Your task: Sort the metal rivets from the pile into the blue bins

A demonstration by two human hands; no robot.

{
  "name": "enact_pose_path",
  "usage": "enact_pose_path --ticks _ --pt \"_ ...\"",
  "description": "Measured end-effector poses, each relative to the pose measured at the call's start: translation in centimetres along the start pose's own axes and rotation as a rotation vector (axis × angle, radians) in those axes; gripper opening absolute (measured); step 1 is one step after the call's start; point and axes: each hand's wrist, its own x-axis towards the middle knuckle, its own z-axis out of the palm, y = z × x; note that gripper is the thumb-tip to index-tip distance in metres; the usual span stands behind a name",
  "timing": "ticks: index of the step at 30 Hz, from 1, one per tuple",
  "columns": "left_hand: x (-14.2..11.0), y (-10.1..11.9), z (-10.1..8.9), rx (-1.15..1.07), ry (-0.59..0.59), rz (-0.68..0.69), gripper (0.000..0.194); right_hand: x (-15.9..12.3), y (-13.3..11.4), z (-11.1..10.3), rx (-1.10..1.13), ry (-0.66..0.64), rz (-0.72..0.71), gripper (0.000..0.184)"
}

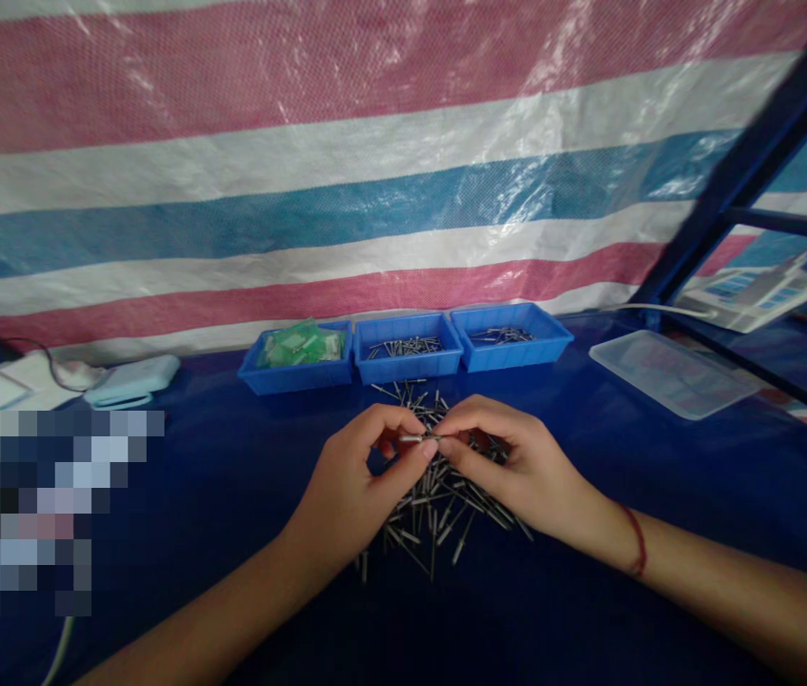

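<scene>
A small silver blind rivet [413,438] is pinched between thumb and forefinger of my left hand [356,467]. The fingertips of my right hand [524,457] meet the left ones and are closed on the rivet's other end, which is partly hidden. Under and around both hands spreads a loose pile of blind rivets [435,505] on the dark blue table [246,534]. Just beyond the pile stand three blue bins: the left bin [295,379] holds green packets [303,343], while the middle bin [410,366] and right bin [521,353] hold rivets.
A translucent plastic lid [675,376] lies at the right. At the left are a light blue case [132,381] and white boxes [13,381]; a nearby area is pixelated. A striped tarp [346,219] hangs behind, with a blue metal frame [724,219] at the right.
</scene>
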Motion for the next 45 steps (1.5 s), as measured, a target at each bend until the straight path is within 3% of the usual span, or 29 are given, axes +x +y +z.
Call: enact_pose_path --ticks 5,7,10,13,16,20,23,28,35,40,45 --pt "-0.1 0.2 -0.2 -0.003 -0.015 -0.03 0.01 0.0 -0.3 0.1 0.035 -0.108 -0.054 0.013" --pt "-0.2 0.2 -0.2 -0.019 -0.042 -0.068 0.015 0.2 -0.1 -0.1 0.036 -0.04 -0.011 0.014" --pt "-0.2 0.2 -0.2 -0.044 -0.067 -0.098 0.021 1.1 0.7 -1.3 0.032 0.251 0.171 0.017" --pt "-0.3 0.3 -0.2 -0.046 -0.083 -0.097 0.023 2.5 2.0 -3.4 0.102 0.506 0.483 0.025" --pt "-0.1 0.2 -0.4 -0.005 -0.096 -0.081 0.024 3.4 3.0 -5.3 0.189 0.527 0.689 0.03" --pt "0.7 -0.9 -1.1 0.081 -0.097 -0.095 0.021 3.3 3.5 -5.4 0.288 0.472 0.739 0.03" --pt "1.6 -2.3 -1.9 0.171 -0.099 -0.098 0.021 2.9 3.2 -4.3 0.252 0.337 0.719 0.03" --pt "2.4 -4.2 -2.9 0.389 -0.212 0.054 0.022 2.3 2.6 -3.0 0.109 0.109 0.571 0.025" --pt "2.1 -5.3 -2.0 0.53 -0.328 0.237 0.022 1.8 2.2 -2.4 -0.066 -0.094 0.362 0.022" --pt "2.0 -4.9 -1.8 0.549 -0.288 0.223 0.015 1.1 1.7 -1.6 -0.201 -0.159 0.181 0.02" --pt "1.8 -2.8 -1.7 0.542 -0.243 0.271 0.014 0.3 0.9 -0.8 -0.299 -0.165 0.021 0.018"
